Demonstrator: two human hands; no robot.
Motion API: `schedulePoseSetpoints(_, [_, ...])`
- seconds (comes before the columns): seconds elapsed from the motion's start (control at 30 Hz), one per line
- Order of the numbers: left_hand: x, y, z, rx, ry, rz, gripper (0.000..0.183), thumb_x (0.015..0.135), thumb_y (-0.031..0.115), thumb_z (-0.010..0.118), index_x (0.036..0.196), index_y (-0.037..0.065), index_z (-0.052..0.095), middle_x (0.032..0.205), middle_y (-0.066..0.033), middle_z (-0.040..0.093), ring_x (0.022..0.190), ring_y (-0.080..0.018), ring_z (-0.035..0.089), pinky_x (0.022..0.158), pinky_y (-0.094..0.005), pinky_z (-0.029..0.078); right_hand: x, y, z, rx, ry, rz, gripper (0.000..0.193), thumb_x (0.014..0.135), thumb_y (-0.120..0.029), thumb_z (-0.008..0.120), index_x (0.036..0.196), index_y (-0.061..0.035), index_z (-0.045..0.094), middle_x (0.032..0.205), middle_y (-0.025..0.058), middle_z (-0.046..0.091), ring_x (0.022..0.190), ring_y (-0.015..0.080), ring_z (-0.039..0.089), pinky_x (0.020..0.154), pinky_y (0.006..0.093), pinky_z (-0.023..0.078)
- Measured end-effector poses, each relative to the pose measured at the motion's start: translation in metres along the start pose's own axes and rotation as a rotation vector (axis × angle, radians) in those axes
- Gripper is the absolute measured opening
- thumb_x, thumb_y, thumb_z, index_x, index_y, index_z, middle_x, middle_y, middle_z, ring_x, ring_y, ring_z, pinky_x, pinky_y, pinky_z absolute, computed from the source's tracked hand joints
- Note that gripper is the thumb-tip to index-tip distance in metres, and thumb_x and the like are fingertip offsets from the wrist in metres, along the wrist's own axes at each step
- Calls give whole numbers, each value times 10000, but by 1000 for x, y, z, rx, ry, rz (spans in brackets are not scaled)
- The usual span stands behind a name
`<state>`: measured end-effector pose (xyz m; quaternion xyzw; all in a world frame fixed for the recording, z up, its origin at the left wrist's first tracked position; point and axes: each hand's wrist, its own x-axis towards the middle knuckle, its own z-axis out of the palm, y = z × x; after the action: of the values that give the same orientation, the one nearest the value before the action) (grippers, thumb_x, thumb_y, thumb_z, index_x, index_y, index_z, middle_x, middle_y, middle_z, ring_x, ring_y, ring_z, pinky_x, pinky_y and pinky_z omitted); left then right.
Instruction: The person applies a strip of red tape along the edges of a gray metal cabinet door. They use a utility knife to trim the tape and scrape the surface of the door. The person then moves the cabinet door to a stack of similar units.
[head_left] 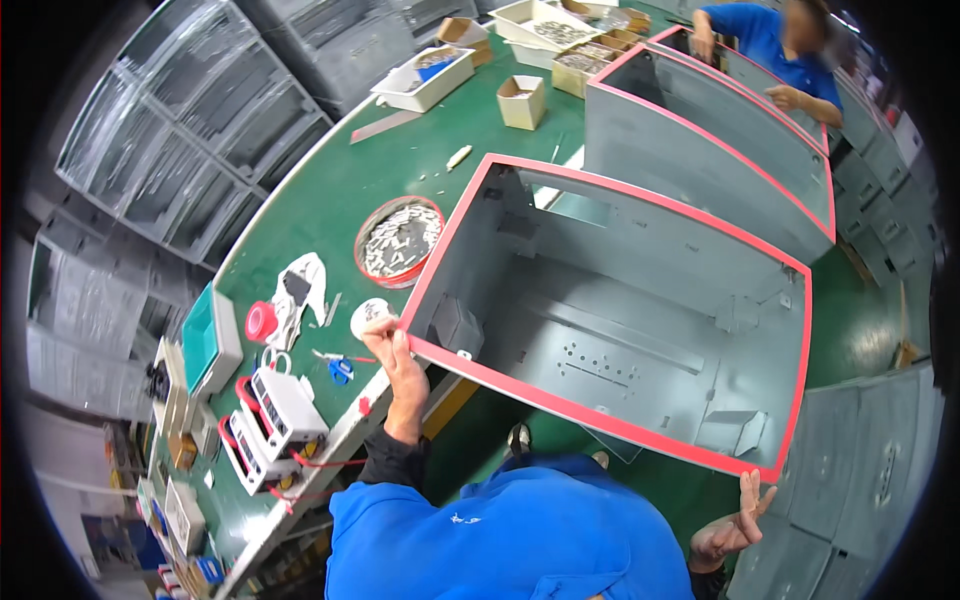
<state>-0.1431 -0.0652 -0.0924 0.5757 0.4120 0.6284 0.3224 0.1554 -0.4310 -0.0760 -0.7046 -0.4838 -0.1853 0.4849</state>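
A large grey sheet-metal cabinet shell [600, 330] lies with its open face toward me, its rim edged in red strip. It stands partly on the green table and juts past the near edge. My left hand [402, 378] grips the near left corner of the rim, fingertips on the red edging. At the near right corner, my right hand [730, 525] has its fingers stretched apart, tips touching the rim from below. Holes, slots and small brackets show inside the shell.
On the green table [320, 210] are a round red tub [398, 240] of small white pieces, a white tape roll [372, 318], blue scissors [340, 370] and white power units [275, 420]. A co-worker [780, 50] handles another red-edged shell [710, 140] beyond. Stacked grey shells [860, 480] stand at right.
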Motion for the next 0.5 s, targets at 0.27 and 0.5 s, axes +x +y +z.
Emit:
schedulePoseSetpoints(0.27, [-2, 5, 7, -422, -71, -174, 298, 798, 175, 598, 995, 95, 389, 1001, -78, 421, 955, -155, 408, 927, -322, 309, -2, -72, 74, 87, -45, -18, 486, 935, -519, 310, 1062, -51, 325, 1032, 259, 607, 1067, 410, 554, 1052, 544, 246])
schedulePoseSetpoints(0.5, [-10, -21, -9, -591, -289, -250, 343, 868, 344, 585, 1001, 100, 383, 1069, -69, 391, 961, -145, 400, 918, -321, 327, 37, -97, 111, 437, -132, -105, 152, 875, -161, 338, 953, -38, 296, 998, 285, 607, 905, 335, 583, 894, 520, 402])
